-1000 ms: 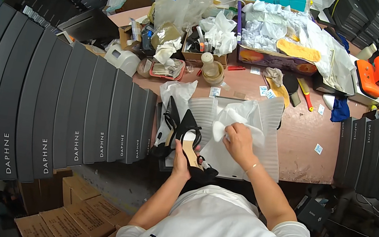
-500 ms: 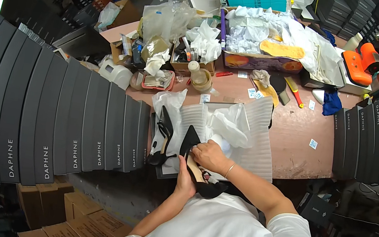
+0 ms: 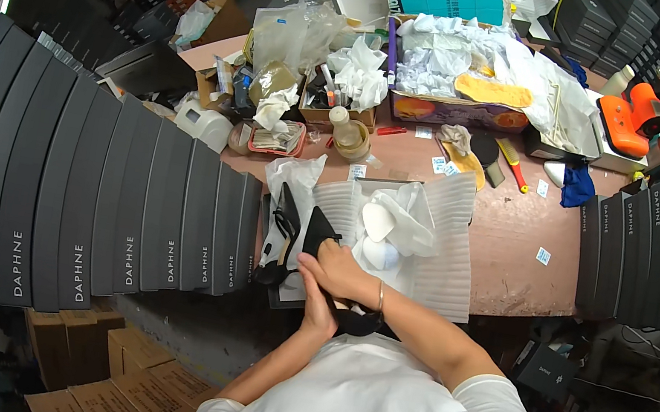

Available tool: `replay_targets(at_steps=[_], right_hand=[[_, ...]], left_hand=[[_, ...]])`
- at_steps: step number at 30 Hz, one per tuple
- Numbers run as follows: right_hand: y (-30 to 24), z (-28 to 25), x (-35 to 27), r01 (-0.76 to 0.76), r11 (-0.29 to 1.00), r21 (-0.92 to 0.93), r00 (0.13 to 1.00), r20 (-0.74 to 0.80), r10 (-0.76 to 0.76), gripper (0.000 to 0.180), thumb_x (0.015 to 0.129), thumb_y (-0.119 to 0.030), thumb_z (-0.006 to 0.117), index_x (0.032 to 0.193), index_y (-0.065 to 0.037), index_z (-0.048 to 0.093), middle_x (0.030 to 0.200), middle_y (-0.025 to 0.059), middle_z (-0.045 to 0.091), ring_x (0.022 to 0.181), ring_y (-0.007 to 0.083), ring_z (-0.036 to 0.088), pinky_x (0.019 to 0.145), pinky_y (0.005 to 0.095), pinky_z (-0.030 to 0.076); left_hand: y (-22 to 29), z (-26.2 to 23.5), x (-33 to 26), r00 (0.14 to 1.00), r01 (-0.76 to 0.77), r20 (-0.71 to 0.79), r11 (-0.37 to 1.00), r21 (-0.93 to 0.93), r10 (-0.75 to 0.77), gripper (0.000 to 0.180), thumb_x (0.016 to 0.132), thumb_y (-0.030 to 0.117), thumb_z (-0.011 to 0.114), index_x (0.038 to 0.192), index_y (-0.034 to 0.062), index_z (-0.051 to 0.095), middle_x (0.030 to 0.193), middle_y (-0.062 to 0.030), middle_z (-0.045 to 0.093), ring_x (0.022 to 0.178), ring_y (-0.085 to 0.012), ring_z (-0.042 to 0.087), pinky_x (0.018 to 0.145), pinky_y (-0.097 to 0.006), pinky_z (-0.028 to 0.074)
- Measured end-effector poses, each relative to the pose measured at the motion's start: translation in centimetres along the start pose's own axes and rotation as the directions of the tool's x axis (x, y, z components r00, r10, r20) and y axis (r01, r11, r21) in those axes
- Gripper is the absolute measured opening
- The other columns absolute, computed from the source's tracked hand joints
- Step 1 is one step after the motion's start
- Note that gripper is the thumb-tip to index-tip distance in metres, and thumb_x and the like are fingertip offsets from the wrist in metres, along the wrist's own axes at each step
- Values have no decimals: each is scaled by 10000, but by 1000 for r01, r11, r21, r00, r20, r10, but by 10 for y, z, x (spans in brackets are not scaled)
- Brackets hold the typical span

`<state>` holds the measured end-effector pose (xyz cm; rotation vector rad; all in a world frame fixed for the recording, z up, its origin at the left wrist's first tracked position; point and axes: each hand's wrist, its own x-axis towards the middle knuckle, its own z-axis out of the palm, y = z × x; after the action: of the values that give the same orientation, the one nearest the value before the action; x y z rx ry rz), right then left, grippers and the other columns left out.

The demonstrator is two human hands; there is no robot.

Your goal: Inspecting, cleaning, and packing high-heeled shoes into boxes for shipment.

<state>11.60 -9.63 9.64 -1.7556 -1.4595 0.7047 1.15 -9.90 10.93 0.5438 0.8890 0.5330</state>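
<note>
A pointed black shoe (image 3: 321, 235) is between my hands, its toe facing away from me. My left hand (image 3: 319, 312) grips its side from below. Lying across the top is my right hand (image 3: 342, 274), with fingers bent into the opening behind the toe; they hide most of the insole. Just left, another black shoe (image 3: 285, 229) with a strap rests on white tissue. Beneath both is an open shoebox lined with ribbed white foam wrap (image 3: 445, 250). Crumpled white tissue (image 3: 412, 223) and white rounded pads (image 3: 379, 224) lie in it.
Dark shoeboxes stand in long rows at left (image 3: 120, 199) and right (image 3: 651, 248). Along the back are a paper-filled carton (image 3: 457, 110), a liquid bottle (image 3: 347, 134), a yellow-red brush (image 3: 513, 162) and an orange device (image 3: 627, 119). Brown cartons (image 3: 129, 386) sit lower left.
My right hand has moved left and now covers the held shoe, its fingers deeper behind the toe. The shoe has shifted slightly left. White pads in the box are now uncovered.
</note>
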Motion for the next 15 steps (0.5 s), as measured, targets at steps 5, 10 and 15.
replay_targets(at_steps=[5,10,15], right_hand=[[-33,-49,-8,70,938,-339,996,80,-46,471,922,-395,493,800,47,599,835,200,564,830,348,553,773,425,434],[-5,-41,-28,241,948,-208,961,-84,-263,329,904,-299,507,992,12,566,918,208,534,954,356,518,807,499,402],[15,-21,-13,-22,992,125,993,120,7,362,1004,-318,336,1083,-29,539,904,284,546,870,452,512,787,523,396]], left_hand=[[13,32,-24,997,-56,-53,994,98,61,727,919,687,254,1342,115,405,1374,-57,426,1234,-185,430,1011,-333,364],[13,32,-14,999,-21,51,995,98,16,727,912,703,225,1216,92,473,1266,-72,501,1190,-203,462,1016,-333,356],[-12,12,-3,987,141,68,987,72,-146,806,876,737,265,1386,115,308,1321,-82,437,1188,-230,474,958,-369,428]])
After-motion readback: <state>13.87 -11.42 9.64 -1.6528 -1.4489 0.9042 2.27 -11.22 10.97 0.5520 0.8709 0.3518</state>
